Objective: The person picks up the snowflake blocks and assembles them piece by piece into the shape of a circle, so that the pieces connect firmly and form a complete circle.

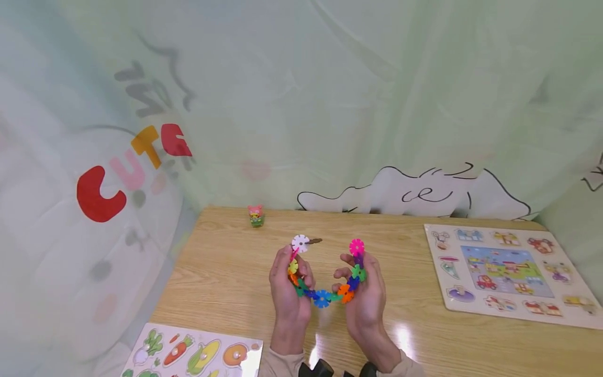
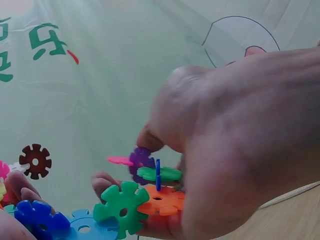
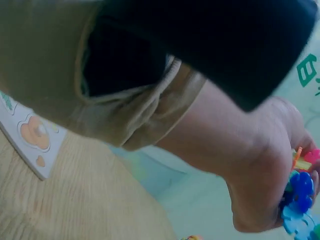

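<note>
A chain of colourful notched plastic discs, snowflake building pieces [image 1: 322, 299], hangs in a U between both hands, joined slot to slot. My left hand [image 1: 289, 298] grips its left part, with thumb and fingers around the yellow, orange and green discs. Past those fingertips stick out a white disc [image 1: 300, 243] and a brown disc [image 1: 314, 241]. My right hand [image 1: 369, 298] holds the other side with curled fingers, near the orange, dark blue and green discs. A pink disc [image 1: 356, 247] tops that end. The left wrist view shows the purple disc [image 2: 142, 162] close under a thumb.
A wooden table [image 1: 216, 272] lies below the hands. At the lower left is a vegetable puzzle board [image 1: 252, 364], at the right a vehicle puzzle board [image 1: 477, 308]. A small pink-topped figure [image 1: 256, 215] stands near the back edge, before a printed curtain [image 1: 282, 131].
</note>
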Tool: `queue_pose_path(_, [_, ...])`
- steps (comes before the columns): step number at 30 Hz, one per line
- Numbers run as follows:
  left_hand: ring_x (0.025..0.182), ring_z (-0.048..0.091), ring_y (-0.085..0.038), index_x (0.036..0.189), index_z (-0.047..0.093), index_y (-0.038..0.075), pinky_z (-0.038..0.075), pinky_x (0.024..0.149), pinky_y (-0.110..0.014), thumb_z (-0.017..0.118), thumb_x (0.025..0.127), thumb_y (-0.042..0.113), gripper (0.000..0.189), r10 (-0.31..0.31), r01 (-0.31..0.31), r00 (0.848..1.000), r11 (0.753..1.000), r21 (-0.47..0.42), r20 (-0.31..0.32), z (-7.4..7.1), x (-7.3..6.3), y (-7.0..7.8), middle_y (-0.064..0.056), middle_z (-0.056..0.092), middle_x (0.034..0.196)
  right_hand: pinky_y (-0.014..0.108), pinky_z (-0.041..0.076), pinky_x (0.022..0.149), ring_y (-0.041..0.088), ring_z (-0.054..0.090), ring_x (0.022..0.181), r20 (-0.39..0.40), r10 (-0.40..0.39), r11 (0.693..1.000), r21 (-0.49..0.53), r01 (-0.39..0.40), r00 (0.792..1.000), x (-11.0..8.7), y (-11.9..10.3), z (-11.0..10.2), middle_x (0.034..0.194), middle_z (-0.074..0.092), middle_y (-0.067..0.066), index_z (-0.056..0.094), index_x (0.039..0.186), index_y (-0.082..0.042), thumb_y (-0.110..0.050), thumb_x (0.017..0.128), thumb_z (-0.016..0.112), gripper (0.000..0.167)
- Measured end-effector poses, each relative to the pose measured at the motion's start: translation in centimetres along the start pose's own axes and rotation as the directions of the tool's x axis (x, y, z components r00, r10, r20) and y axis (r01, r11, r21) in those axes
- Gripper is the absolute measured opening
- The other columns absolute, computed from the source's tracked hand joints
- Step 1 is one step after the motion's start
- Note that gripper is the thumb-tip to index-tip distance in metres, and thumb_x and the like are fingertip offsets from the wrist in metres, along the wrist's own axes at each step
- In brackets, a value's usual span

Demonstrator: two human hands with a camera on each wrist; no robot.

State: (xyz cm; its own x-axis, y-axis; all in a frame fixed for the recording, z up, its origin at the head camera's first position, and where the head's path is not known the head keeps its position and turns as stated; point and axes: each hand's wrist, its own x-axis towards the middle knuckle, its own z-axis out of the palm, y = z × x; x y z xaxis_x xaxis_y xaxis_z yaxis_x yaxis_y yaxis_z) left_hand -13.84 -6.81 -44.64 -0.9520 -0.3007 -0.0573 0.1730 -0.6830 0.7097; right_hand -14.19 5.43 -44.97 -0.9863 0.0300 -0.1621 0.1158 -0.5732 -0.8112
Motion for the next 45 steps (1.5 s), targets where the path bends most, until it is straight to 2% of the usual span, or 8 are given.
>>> queue_pose_path(6, [0.050, 0.053, -0.003, 0.091, 0.065, 0.022, 0.041, 0.048, -0.015, 0.053, 0.111, 0.028, 0.024, 0.077, -0.077, 0.996, 0.997, -0.005, 0.054, 0.3, -0.5, 0.2, 0.011, 0.057, 0.063, 0.020, 0.052, 0.055, 0.011, 0.059, 0.074, -0.026, -0.046, 0.998, 0.045, 0.047, 0.999, -0.2, -0.4, 1.0, 0.107, 0.063, -0.002, 0.053, 0.113, -0.015, -0.037, 0.116, 0.035, 0.029])
queue_pose_path(12, [0.049, 0.054, -0.002, 0.092, 0.075, 0.022, 0.043, 0.048, -0.014, 0.052, 0.111, 0.018, 0.029, 0.150, -0.150, 0.985, 0.989, -0.014, 0.084, 0.4, -0.8, 0.4, 0.009, 0.059, 0.063, 0.019, 0.050, 0.052, 0.011, 0.060, 0.074, -0.049, -0.095, 0.995, 0.033, 0.097, 0.994, -0.4, -0.9, 1.5, 0.109, 0.066, -0.001, 0.059, 0.109, -0.013, -0.030, 0.116, 0.039, 0.027])
queue_pose_path(17, [0.049, 0.052, -0.002, 0.092, 0.077, 0.020, 0.044, 0.047, -0.013, 0.053, 0.110, 0.014, 0.030, 0.214, -0.214, 0.971, 0.977, -0.008, 0.103, 0.7, -0.8, 0.5, 0.008, 0.058, 0.062, 0.020, 0.052, 0.051, 0.011, 0.062, 0.073, -0.052, -0.140, 0.989, 0.034, 0.142, 0.989, -0.8, -1.2, 1.9, 0.109, 0.067, -0.001, 0.061, 0.103, -0.013, -0.026, 0.115, 0.045, 0.024])
queue_pose_path(22, [0.049, 0.051, -0.002, 0.093, 0.078, 0.020, 0.046, 0.047, -0.013, 0.052, 0.109, 0.012, 0.032, 0.263, -0.267, 0.957, 0.963, 0.018, 0.122, 0.9, -0.9, 0.6, 0.009, 0.058, 0.062, 0.023, 0.057, 0.054, 0.012, 0.067, 0.073, -0.062, -0.192, 0.981, 0.017, 0.193, 0.979, -1.3, -1.5, 2.2, 0.101, 0.070, -0.002, 0.066, 0.097, -0.013, -0.019, 0.113, 0.050, 0.023])
queue_pose_path(30, [0.050, 0.051, -0.001, 0.093, 0.078, 0.019, 0.046, 0.047, -0.012, 0.049, 0.109, 0.007, 0.036, 0.316, -0.320, 0.929, 0.947, -0.011, 0.193, 0.9, -1.0, 0.6, 0.010, 0.058, 0.063, 0.022, 0.056, 0.057, 0.012, 0.067, 0.076, -0.052, -0.240, 0.971, 0.005, 0.241, 0.969, -2.0, -1.9, 2.5, 0.094, 0.073, -0.002, 0.077, 0.095, -0.013, -0.012, 0.110, 0.055, 0.026])
queue_pose_path(37, [0.048, 0.050, -0.003, 0.095, 0.079, 0.019, 0.045, 0.046, -0.012, 0.043, 0.108, 0.004, 0.041, 0.322, -0.323, 0.915, 0.946, -0.038, 0.242, 0.8, -1.2, 0.7, 0.009, 0.058, 0.063, 0.019, 0.050, 0.054, 0.009, 0.061, 0.069, 0.040, -0.314, 0.948, 0.075, 0.310, 0.949, -2.6, -2.2, 2.1, 0.087, 0.069, -0.003, 0.077, 0.100, -0.012, -0.003, 0.109, 0.052, 0.027])
queue_pose_path(41, [0.048, 0.047, -0.005, 0.098, 0.079, 0.018, 0.044, 0.047, -0.011, 0.040, 0.108, 0.003, 0.043, 0.332, -0.325, 0.897, 0.943, -0.073, 0.292, 0.7, -1.2, 0.8, 0.009, 0.057, 0.065, 0.018, 0.047, 0.052, 0.009, 0.059, 0.064, 0.078, -0.352, 0.931, 0.126, 0.341, 0.933, -2.8, -2.3, 2.0, 0.080, 0.067, -0.003, 0.075, 0.101, -0.011, -0.001, 0.109, 0.049, 0.029])
queue_pose_path(45, [0.047, 0.040, -0.010, 0.102, 0.079, 0.018, 0.037, 0.042, -0.016, 0.037, 0.108, 0.001, 0.045, 0.370, -0.349, 0.857, 0.929, -0.124, 0.360, 0.6, -1.1, 0.9, 0.005, 0.051, 0.064, 0.019, 0.045, 0.051, 0.009, 0.058, 0.063, 0.133, -0.409, 0.906, 0.179, 0.384, 0.903, -3.0, -2.4, 2.0, 0.080, 0.068, -0.002, 0.074, 0.103, -0.008, 0.004, 0.109, 0.044, 0.033])
